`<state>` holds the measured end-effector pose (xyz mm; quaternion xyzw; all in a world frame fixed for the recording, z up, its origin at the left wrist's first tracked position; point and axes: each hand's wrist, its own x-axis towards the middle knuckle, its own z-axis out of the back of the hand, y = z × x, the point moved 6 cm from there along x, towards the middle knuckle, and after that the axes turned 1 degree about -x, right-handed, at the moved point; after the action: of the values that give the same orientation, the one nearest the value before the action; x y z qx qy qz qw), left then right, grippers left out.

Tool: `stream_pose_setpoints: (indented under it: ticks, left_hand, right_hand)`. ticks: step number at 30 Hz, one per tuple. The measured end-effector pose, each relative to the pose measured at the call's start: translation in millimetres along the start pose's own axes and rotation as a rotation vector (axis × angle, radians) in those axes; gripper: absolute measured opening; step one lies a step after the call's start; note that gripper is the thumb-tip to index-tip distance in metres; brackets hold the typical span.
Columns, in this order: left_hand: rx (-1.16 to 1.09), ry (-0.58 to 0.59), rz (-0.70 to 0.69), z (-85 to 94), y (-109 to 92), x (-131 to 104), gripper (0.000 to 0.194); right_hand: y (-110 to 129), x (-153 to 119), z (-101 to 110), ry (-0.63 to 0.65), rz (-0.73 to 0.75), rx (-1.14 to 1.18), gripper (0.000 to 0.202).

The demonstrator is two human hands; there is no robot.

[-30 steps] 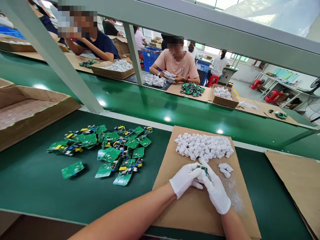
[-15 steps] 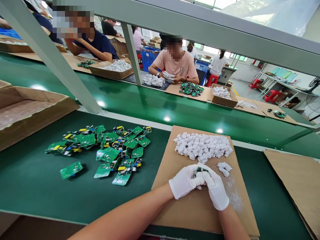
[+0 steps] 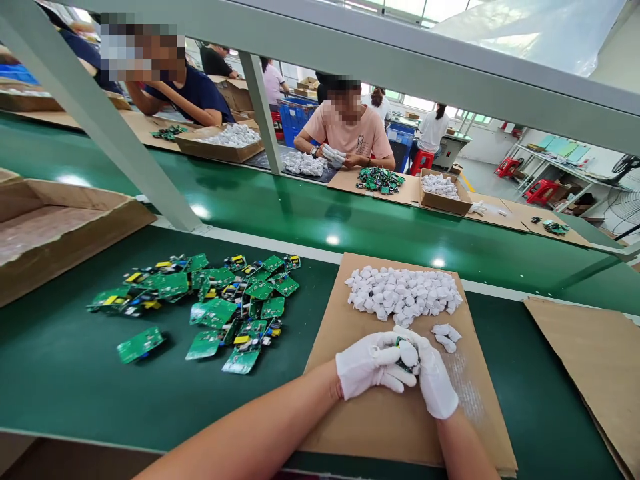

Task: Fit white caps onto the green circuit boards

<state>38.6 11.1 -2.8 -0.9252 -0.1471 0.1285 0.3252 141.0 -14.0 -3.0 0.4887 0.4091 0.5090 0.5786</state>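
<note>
My left hand [image 3: 367,365], in a white glove, and my right hand [image 3: 436,379], gloved the same way, meet over the cardboard sheet [image 3: 340,427]. Between their fingers they grip a small green circuit board [image 3: 403,367], mostly covered by the gloves. A rounded white patch lies over the board; I cannot tell if it is a fingertip or a white piece. Just beyond the hands is a pile of small white lumps [image 3: 404,293]. A few longer white pieces [image 3: 447,337] lie right of my right hand.
Many green circuit boards [image 3: 213,312] are heaped on the green table at left, one board [image 3: 140,345] apart. A cardboard box [image 3: 75,247] stands far left, cardboard sheets [image 3: 595,360] far right. A grey frame post [image 3: 105,120] rises ahead. Co-workers sit across the green belt [image 3: 280,213].
My left fingers have opened somewhat and spread below the board. The board has turned in my hands, and the rounded white patch now faces up. The camera view has shifted slightly.
</note>
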Motion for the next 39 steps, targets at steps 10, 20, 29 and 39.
stream_pose_setpoints:
  ticks: [10,20,29,39]
  left_hand:
    - [-0.157,-0.034,-0.042,8.0,10.2,3.3,0.026]
    - [-0.053,-0.077,0.01,9.0,4.1,1.4,0.036]
    - [-0.112,-0.091,0.005,11.5,-2.7,1.4,0.041]
    - [0.143,-0.252,-0.031,20.5,-0.5,8.3,0.045]
  right_hand:
    - [11.9,0.1,-7.3,-0.014,-0.033,-0.115,0.044]
    - [6.8,-3.6,-5.5,0.015,-0.021,-0.061,0.047]
    - [9.4,-3.2,-11.4,0.062,-0.089,-0.104,0.038]
    - [8.7,-1.0,-15.6,0.025,-0.077,-0.158,0.037]
